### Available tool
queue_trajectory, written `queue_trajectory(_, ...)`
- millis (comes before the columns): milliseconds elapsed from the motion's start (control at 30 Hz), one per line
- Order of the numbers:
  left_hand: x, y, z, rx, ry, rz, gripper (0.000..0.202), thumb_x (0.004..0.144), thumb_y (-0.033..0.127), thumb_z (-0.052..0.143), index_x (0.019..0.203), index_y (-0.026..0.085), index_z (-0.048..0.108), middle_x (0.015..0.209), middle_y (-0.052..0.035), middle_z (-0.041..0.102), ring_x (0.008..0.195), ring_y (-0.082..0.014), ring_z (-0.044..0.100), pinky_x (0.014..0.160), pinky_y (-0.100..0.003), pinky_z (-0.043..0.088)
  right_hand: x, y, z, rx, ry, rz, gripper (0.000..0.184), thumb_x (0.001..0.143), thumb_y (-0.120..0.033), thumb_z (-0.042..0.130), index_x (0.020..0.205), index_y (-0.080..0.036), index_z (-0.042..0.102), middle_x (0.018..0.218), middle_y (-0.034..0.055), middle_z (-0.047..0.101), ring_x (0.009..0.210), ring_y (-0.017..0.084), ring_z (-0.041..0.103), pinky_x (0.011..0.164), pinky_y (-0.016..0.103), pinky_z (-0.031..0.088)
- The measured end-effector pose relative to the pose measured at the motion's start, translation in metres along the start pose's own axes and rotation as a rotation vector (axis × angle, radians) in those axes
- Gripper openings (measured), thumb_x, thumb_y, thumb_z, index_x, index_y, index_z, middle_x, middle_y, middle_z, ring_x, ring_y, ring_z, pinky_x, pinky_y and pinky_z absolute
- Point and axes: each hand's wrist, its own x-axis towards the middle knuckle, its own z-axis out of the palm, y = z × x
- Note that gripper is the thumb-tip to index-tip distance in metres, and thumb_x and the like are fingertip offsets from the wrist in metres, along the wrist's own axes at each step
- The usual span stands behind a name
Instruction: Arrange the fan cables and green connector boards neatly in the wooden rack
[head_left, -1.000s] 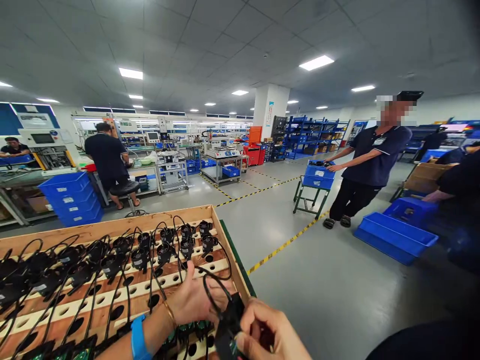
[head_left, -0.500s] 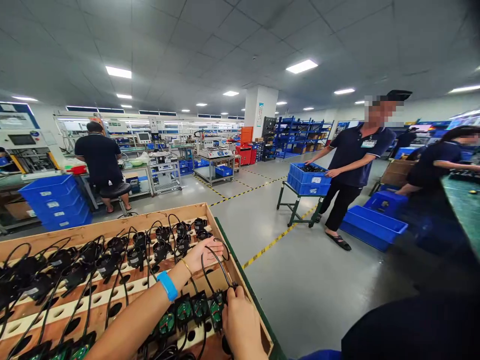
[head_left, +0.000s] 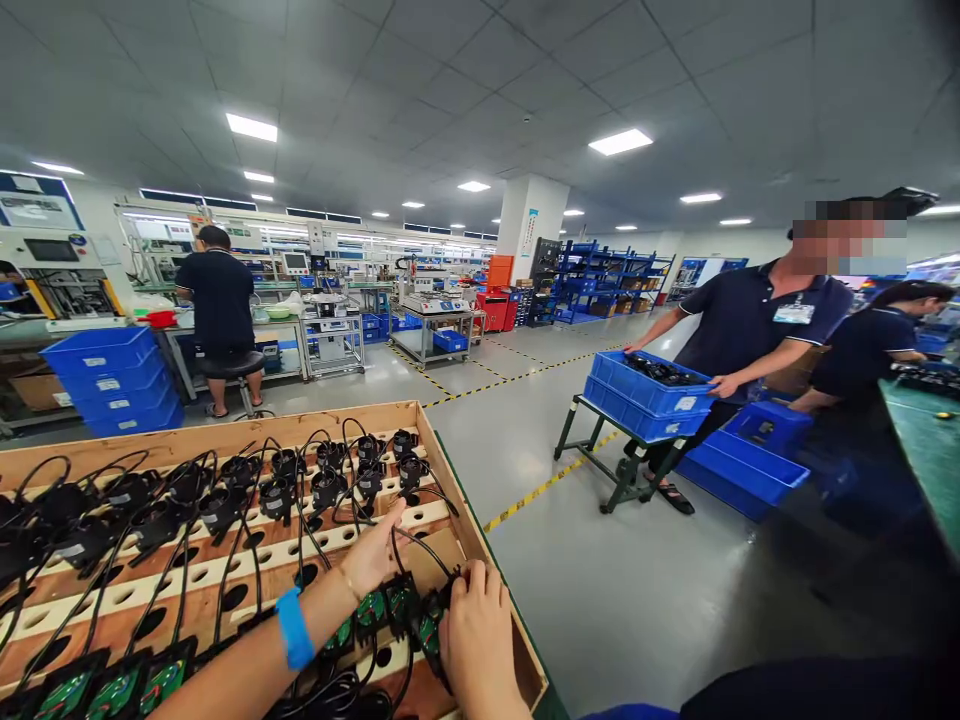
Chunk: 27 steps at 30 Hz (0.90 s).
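Note:
A shallow wooden tray [head_left: 442, 460] in front of me holds rows of round black cable-fitted units [head_left: 276, 495] and black housings with green circuit boards [head_left: 114, 692]. In its right front corner, my right hand [head_left: 481, 635] is closed on a black housing [head_left: 430, 630] with a green board, fingers over its upper end. My left hand [head_left: 375, 555], below a blue wristband [head_left: 295, 628], reaches over the tray with fingers stretched out beside a black cable [head_left: 424, 548]. That cable runs towards the held housing. Part of the housing is hidden behind my right fingers.
Beyond the tray, a co-worker [head_left: 765, 320] grips stacked blue crates [head_left: 637, 410] on a low green stand [head_left: 577, 455]. Another blue crate [head_left: 750, 470] lies on the floor. Stacked blue bins [head_left: 112, 385] and a person at a bench [head_left: 217, 310] are at left.
My left hand has drawn back left and down from the round units. The housing in my right hand has tilted slightly. The co-worker and the crates on the stand have come nearer.

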Motion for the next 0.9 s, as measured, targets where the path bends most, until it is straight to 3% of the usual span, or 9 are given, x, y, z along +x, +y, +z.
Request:
queue_trajectory(100,-0.043,-0.034,-0.001,-0.032,-0.108,-0.122,0.057,0.065,0.060,0.086,0.096,0.017,0.065,0.087,-0.0039,0.070,0.082,-0.0200,0.065,0.066,-0.029,0.047,-0.010,-0.002,0.004,0.133,0.048,0.007,0.039,0.081,-0.004,0.047,0.114,-0.009,0.067,0.130,0.0214,0.052,0.121,0.038,0.052,0.100,0.053,0.047)
queue_trajectory(167,-0.065,-0.055,-0.001,-0.057,-0.197,-0.194,0.049,0.062,0.047,0.091,0.091,0.016,0.066,0.082,-0.0037,0.069,0.074,-0.0203,0.065,0.066,-0.031,0.048,-0.015,0.001,0.011,0.300,0.026,-0.006,0.036,0.084,-0.007,0.044,0.114,-0.010,0.063,0.132,0.0224,0.047,0.116,0.034,0.056,0.096,0.048,0.050)
queue_trajectory(267,-0.080,-0.071,-0.001,-0.141,-0.199,-0.154,0.040,0.062,0.029,0.093,0.090,0.017,0.066,0.078,-0.0029,0.068,0.070,-0.0195,0.064,0.070,-0.034,0.052,-0.016,0.016,0.021,0.661,-0.029,-0.058,0.018,0.091,-0.024,0.046,0.100,-0.015,0.059,0.127,0.0183,0.048,0.113,0.027,0.059,0.096,0.040,0.050)
queue_trajectory(333,-0.081,-0.072,-0.004,-0.182,-0.195,-0.124,0.037,0.068,0.027,0.090,0.096,0.016,0.068,0.083,-0.0047,0.069,0.073,-0.0195,0.065,0.074,-0.037,0.054,-0.014,0.030,0.023,0.865,-0.075,-0.075,0.020,0.087,-0.037,0.054,0.093,-0.018,0.058,0.115,0.0138,0.054,0.112,0.026,0.059,0.097,0.038,0.049)
queue_trajectory(433,-0.070,-0.073,-0.009,-0.203,-0.169,-0.129,0.037,0.073,0.024,0.087,0.103,0.014,0.069,0.095,-0.0091,0.071,0.085,-0.0237,0.068,0.078,-0.041,0.056,-0.011,0.043,0.014,0.967,-0.027,-0.001,0.029,0.077,-0.042,0.060,0.092,-0.018,0.059,0.101,0.0106,0.059,0.104,0.027,0.060,0.097,0.042,0.047)
queue_trajectory(500,-0.057,-0.076,-0.008,-0.206,-0.142,-0.115,0.037,0.070,0.023,0.088,0.099,0.014,0.069,0.099,-0.0107,0.071,0.088,-0.0253,0.068,0.077,-0.040,0.055,-0.014,0.041,0.003,0.957,0.076,0.041,0.029,0.078,-0.042,0.060,0.094,-0.018,0.060,0.107,0.0120,0.060,0.109,0.028,0.058,0.100,0.042,0.045)
queue_trajectory(633,-0.019,-0.078,0.006,-0.091,-0.195,0.040,0.042,0.057,0.034,0.094,0.079,0.012,0.066,0.077,-0.0068,0.067,0.068,-0.0191,0.061,0.068,-0.033,0.049,-0.031,0.024,-0.011,0.930,0.045,-0.089,0.020,0.082,-0.033,0.060,0.099,-0.021,0.061,0.121,0.0101,0.057,0.128,0.023,0.051,0.108,0.032,0.041)
queue_trajectory(767,0.024,-0.072,0.025,0.257,-0.144,0.338,0.046,0.046,0.031,0.096,0.074,0.015,0.063,0.079,-0.0039,0.065,0.077,-0.0200,0.059,0.077,-0.034,0.046,-0.050,0.020,-0.004,0.769,0.036,-0.101,0.016,0.074,-0.020,0.061,0.090,-0.020,0.059,0.116,0.0100,0.056,0.112,0.022,0.062,0.089,0.026,0.051)
queue_trajectory(900,0.047,-0.075,0.035,0.433,-0.098,0.306,0.046,0.041,0.029,0.096,0.069,0.015,0.062,0.071,-0.0011,0.060,0.077,-0.0202,0.057,0.079,-0.033,0.043,-0.057,0.033,0.002,0.592,0.127,-0.023,0.011,0.078,-0.024,0.058,0.089,-0.021,0.059,0.113,0.0109,0.055,0.091,0.023,0.067,0.071,0.028,0.052)
